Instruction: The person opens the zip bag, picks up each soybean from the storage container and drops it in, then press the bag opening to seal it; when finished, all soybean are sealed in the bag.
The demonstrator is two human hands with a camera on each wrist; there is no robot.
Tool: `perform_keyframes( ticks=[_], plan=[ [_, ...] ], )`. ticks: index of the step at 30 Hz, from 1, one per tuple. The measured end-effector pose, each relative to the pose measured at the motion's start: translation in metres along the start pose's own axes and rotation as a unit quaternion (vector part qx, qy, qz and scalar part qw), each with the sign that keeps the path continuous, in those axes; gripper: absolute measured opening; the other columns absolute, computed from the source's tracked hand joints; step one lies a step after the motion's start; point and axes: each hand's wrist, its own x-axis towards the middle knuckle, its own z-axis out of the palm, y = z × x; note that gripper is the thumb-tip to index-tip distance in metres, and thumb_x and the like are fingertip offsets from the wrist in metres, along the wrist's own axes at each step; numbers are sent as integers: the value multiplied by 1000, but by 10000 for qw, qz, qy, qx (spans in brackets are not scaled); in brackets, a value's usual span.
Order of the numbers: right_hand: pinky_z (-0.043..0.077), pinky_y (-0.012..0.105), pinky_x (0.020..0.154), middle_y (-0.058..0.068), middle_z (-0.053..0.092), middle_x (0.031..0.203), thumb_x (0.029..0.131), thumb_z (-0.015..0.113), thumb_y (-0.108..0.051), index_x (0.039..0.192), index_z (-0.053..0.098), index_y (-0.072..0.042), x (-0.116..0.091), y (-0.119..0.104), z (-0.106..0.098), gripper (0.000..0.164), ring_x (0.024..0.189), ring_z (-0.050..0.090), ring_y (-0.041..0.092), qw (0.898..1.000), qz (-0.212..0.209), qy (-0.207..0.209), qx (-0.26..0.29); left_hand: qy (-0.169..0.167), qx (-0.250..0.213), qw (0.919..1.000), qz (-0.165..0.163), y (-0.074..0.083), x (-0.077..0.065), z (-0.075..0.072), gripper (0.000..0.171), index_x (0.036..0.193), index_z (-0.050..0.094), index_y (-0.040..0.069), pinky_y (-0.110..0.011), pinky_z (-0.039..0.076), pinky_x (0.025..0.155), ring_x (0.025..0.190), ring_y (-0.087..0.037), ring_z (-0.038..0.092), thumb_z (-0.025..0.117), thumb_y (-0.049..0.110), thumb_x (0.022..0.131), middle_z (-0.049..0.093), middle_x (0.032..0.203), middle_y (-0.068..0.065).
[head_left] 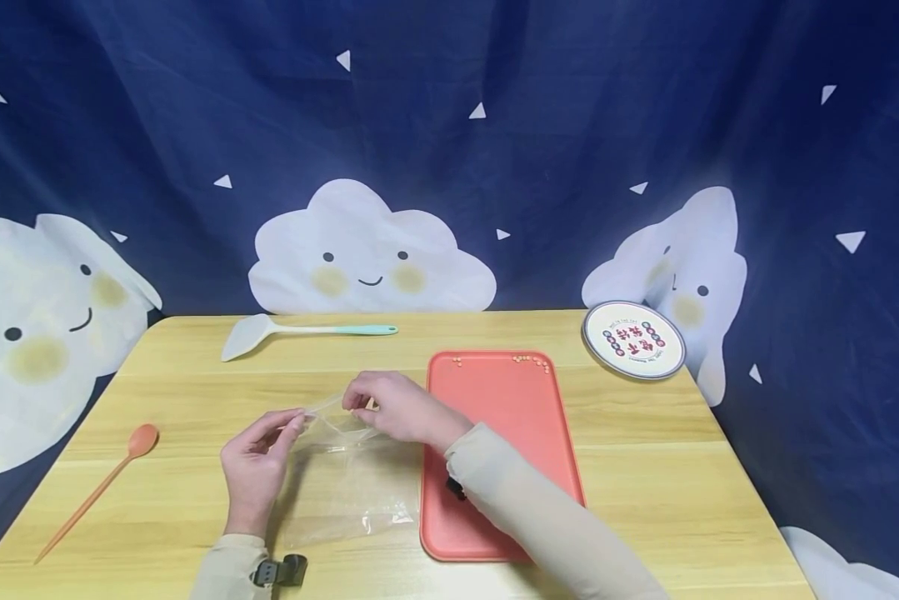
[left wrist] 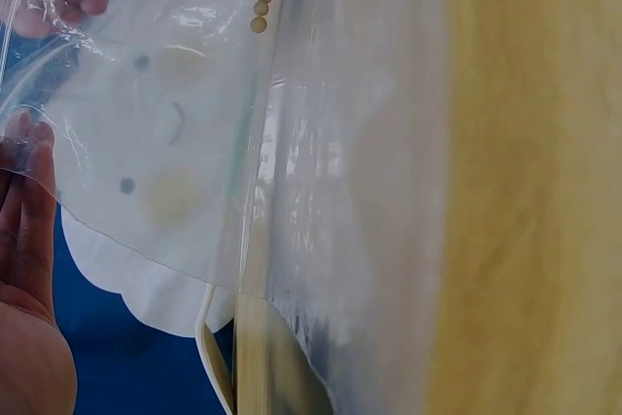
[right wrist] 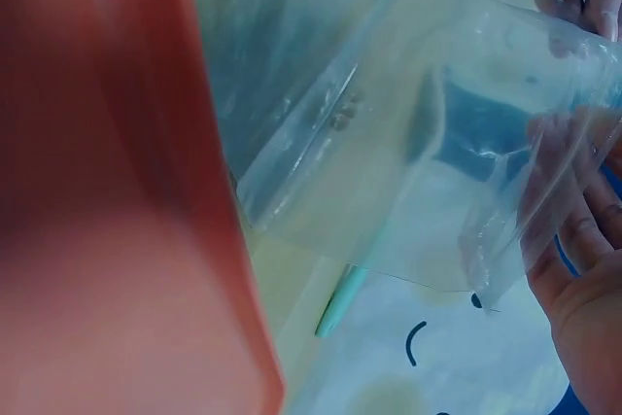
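A clear plastic bag (head_left: 352, 492) stands with its mouth raised above the table. My left hand (head_left: 252, 471) pinches the left side of its top edge between thumb and fingers. On the right side of the mouth, my right hand (head_left: 397, 408) grips the bag's edge with curled fingers. Low in the bag, three small round beige beans (left wrist: 259, 9) show through the plastic in the left wrist view. In the right wrist view the fingers of my right hand (right wrist: 593, 289) overlap the crumpled upper edge of the bag.
A red tray (head_left: 494, 408) lies under my right forearm, with several small beans (head_left: 527, 359) near its far corners. Left of the bag is an orange spoon (head_left: 142, 441). A white spatula (head_left: 248, 335) with a mint handle lies behind; a round plate (head_left: 670, 358) sits far right.
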Motion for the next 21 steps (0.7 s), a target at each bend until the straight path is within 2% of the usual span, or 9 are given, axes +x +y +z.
perform_keyframes(
  ticks=[4, 11, 18, 21],
  plan=[
    [45, 14, 89, -9, 66, 101, 92, 69, -10, 107, 70, -13, -3, 3, 0, 15, 97, 60, 2, 9999, 50, 99, -17, -20, -64, 10000, 38, 1, 1, 1, 15, 88, 62, -25, -17, 57, 66, 72, -15, 70, 57, -34, 77, 65, 80, -33],
    [50, 21, 89, -7, 66, 101, 94, 66, -10, 107, 70, -11, -18, 14, -13, 13, 96, 60, 4, 9966, 247, 690, 384, 18, 123, 9999, 36, -1, 0, 1, 14, 88, 62, -25, -17, 56, 65, 71, -14, 70, 59, -32, 77, 65, 79, -33],
    [54, 36, 85, -6, 64, 100, 93, 66, -9, 104, 70, -10, -46, 43, -38, 12, 95, 61, 11, 9887, 735, 1127, 669, 103, 109, 9999, -52, -18, -4, -7, 15, 89, 64, -23, -17, 56, 66, 72, -14, 70, 59, -32, 77, 68, 81, -28],
    [54, 39, 85, -5, 64, 102, 93, 67, -10, 106, 70, -11, -61, 60, -49, 13, 96, 61, 15, 9860, 931, 1206, 672, 132, 158, 9997, -116, -23, -5, -10, 15, 90, 65, -21, -17, 57, 66, 72, -14, 71, 62, -29, 78, 70, 83, -24]
  ],
)
